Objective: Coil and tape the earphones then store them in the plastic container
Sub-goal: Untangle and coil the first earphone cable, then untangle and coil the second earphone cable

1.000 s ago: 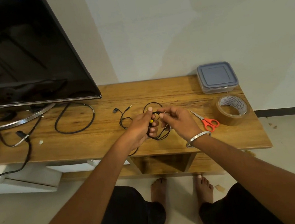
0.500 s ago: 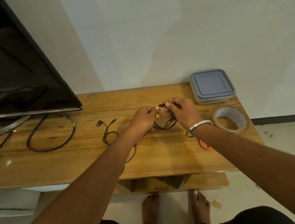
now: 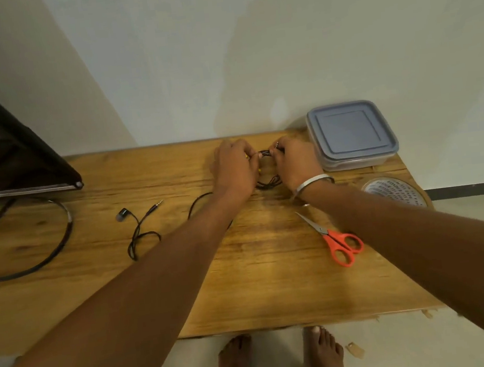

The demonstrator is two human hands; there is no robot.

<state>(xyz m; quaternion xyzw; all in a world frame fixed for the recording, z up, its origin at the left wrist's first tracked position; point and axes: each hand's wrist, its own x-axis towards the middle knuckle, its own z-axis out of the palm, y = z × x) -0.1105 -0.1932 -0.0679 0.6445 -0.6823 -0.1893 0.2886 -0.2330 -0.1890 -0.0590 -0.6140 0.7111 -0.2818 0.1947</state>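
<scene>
The left hand (image 3: 234,170) and right hand (image 3: 294,162) each pinch the coiled earphone cable (image 3: 268,181) between curled fingers, one on either side of the bundle, above the wooden table (image 3: 261,286).

Risks, as judged from this position:
- The loops may spring apart if either pinch relaxes; no tape is on the bundle yet.
- A loose tail of cable with earbud (image 3: 122,214) and jack plug (image 3: 156,206) trails well to the left of the left hand; it may snag or drag the coil out of shape.
- Taking tape needs a free hand. The tape roll (image 3: 395,191) and scissors (image 3: 336,240) lie near the right forearm.

The plastic container (image 3: 351,134) sits just beyond the right hand, lid on. Contents cannot be determined.
</scene>
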